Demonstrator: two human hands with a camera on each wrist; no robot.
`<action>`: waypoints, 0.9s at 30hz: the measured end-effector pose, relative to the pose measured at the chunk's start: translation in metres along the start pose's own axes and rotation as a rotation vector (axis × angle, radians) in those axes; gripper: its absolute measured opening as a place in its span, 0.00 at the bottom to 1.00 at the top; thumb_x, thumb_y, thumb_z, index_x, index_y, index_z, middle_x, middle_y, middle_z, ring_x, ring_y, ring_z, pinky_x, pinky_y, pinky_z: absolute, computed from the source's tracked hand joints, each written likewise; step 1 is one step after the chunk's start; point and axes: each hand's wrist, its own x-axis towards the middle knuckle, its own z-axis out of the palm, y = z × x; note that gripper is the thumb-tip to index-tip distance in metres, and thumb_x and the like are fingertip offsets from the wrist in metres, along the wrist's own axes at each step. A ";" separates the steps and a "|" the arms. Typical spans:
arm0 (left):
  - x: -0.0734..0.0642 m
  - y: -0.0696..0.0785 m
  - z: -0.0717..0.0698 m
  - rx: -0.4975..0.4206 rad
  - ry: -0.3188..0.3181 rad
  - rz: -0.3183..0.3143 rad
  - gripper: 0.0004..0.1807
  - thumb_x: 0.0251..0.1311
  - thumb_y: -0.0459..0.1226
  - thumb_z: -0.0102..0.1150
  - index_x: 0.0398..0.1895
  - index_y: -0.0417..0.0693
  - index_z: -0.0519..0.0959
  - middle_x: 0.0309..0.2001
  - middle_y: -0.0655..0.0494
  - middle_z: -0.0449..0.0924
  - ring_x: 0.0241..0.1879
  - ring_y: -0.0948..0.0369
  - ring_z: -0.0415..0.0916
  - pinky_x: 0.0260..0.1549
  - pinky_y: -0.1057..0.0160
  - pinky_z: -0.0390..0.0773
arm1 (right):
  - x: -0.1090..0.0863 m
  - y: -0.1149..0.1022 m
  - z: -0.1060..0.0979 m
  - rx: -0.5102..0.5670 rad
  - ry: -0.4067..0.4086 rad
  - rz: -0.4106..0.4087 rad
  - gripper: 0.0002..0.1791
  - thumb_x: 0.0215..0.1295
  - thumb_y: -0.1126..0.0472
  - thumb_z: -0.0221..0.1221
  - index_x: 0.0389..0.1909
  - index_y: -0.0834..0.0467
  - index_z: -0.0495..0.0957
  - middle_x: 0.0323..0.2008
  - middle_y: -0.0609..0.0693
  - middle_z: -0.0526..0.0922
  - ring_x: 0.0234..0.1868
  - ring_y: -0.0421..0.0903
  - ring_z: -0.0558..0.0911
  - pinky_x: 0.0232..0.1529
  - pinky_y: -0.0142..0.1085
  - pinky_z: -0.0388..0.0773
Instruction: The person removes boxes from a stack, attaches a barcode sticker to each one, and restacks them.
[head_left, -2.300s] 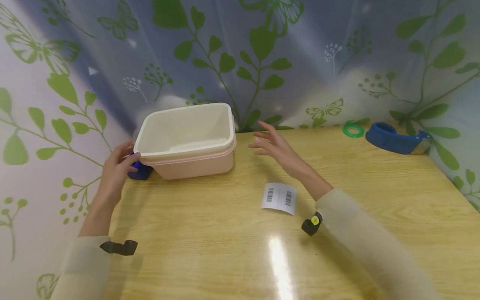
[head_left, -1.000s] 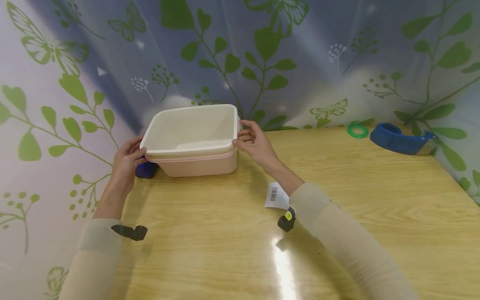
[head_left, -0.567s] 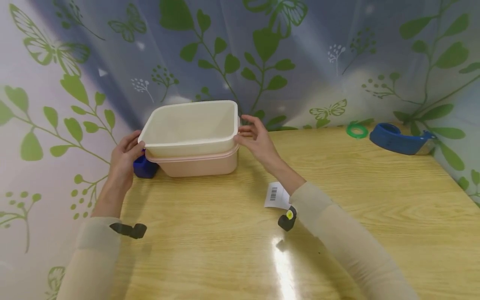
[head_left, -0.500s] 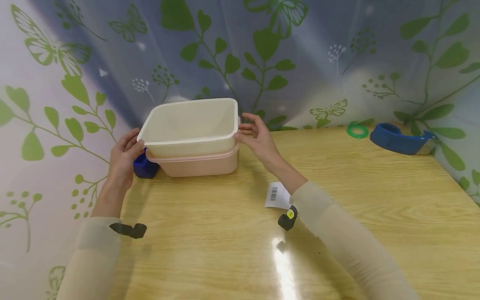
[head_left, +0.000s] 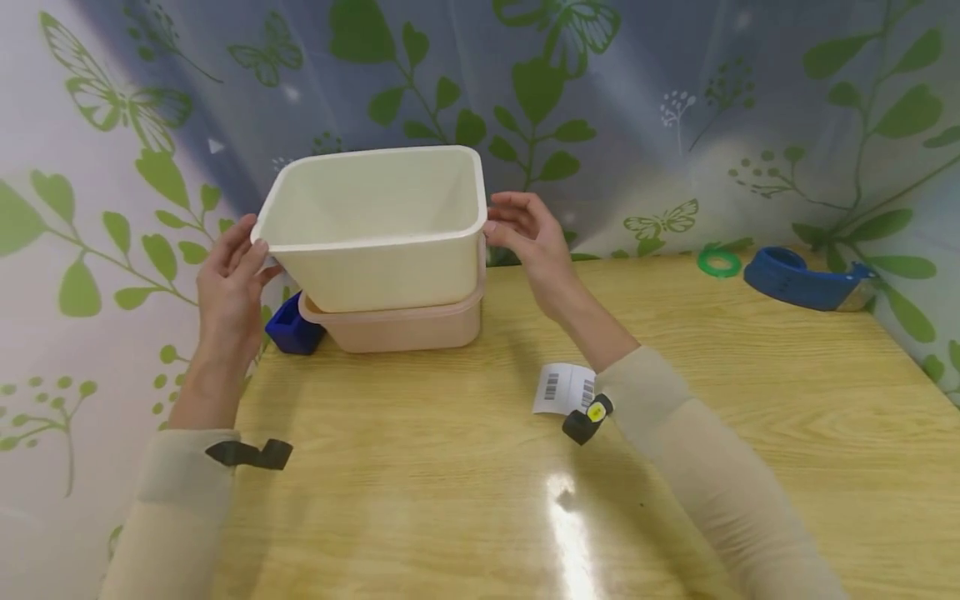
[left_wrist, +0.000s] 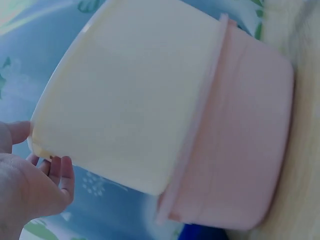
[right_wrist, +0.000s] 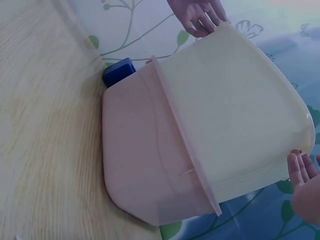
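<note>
A cream plastic bin [head_left: 375, 271] is raised most of the way out of a pink bin [head_left: 408, 329] that stands on the table. My left hand [head_left: 228, 292] grips the cream bin's rim at its left front corner, thumb on top and fingers below. At the right end, my right hand [head_left: 536, 246] pinches the same rim with the thumb in front. Both wrist views show the cream bin's lower part still overlapping the pink rim. In the right wrist view, fingertips of the right hand [right_wrist: 305, 185] sit under the rim edge.
A dark blue block-shaped holder [head_left: 295, 325] sits left of the pink bin. A barcode label sheet [head_left: 558, 387] lies by my right wrist. At the back right are a green ring [head_left: 718, 262] and a blue tape dispenser [head_left: 802, 282]. A patterned curtain [head_left: 660, 125] hangs behind.
My right hand has come to the cream bin's right rim. Both hands have since lifted the cream bin upward out of the pink bin, which stays put.
</note>
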 end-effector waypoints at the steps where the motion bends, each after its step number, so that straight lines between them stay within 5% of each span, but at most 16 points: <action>1: -0.001 0.002 0.004 -0.012 0.006 0.011 0.30 0.67 0.30 0.66 0.72 0.36 0.70 0.60 0.49 0.78 0.57 0.58 0.76 0.47 0.64 0.81 | 0.000 -0.002 -0.001 0.010 0.005 -0.013 0.22 0.70 0.72 0.61 0.63 0.66 0.71 0.53 0.53 0.80 0.55 0.46 0.79 0.58 0.38 0.79; 12: -0.009 0.018 0.039 -0.084 0.042 0.070 0.22 0.65 0.27 0.67 0.62 0.38 0.79 0.56 0.48 0.81 0.53 0.56 0.76 0.42 0.65 0.80 | -0.005 -0.028 -0.011 0.080 0.035 -0.170 0.18 0.68 0.72 0.61 0.58 0.64 0.75 0.50 0.52 0.82 0.54 0.48 0.80 0.53 0.36 0.81; 27: -0.027 -0.003 0.097 -0.073 0.036 0.093 0.21 0.68 0.29 0.65 0.63 0.39 0.79 0.54 0.47 0.81 0.43 0.60 0.79 0.39 0.67 0.79 | -0.027 -0.047 -0.049 0.149 0.194 -0.179 0.12 0.71 0.71 0.58 0.52 0.59 0.76 0.50 0.52 0.80 0.50 0.46 0.79 0.54 0.40 0.79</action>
